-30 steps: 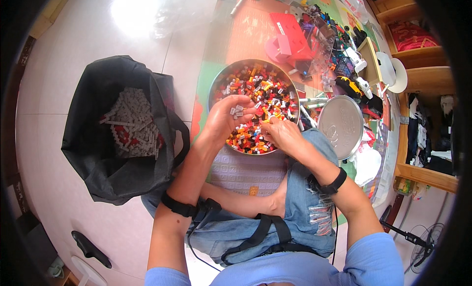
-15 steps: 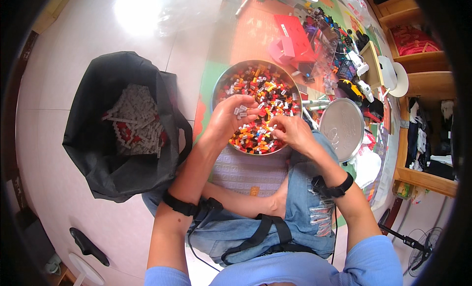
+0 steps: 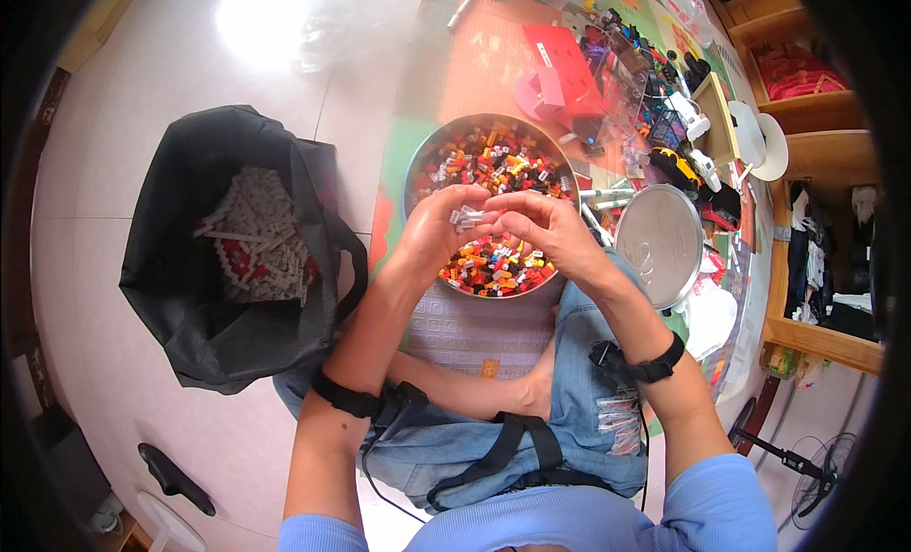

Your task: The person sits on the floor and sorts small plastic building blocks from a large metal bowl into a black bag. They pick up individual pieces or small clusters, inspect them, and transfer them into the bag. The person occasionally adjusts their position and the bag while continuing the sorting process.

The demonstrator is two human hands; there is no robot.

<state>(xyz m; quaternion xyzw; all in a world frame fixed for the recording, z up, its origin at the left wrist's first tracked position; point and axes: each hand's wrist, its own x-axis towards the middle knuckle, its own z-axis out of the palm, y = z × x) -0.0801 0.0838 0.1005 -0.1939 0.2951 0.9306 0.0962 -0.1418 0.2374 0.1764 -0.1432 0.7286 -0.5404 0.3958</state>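
Over a round metal bowl [image 3: 415,172] filled with several small coloured toy bricks, my left hand [image 3: 434,230] and my right hand [image 3: 543,226] meet. Both hands pinch a small white brick assembly [image 3: 467,215] between their fingertips, just above the bricks. Black bands with cables wrap both wrists. My crossed legs in blue jeans lie below the bowl.
An open black bag [image 3: 180,267] holding white and red assembled brick pieces sits on the tiled floor to my left. A round metal lid [image 3: 660,245] lies right of the bowl. A red box [image 3: 565,70], toys and clutter cover the mat beyond. Wooden shelves stand at the right.
Both hands have lifted from the bricks in the bowl and come together, now holding a small white piece between their fingertips.
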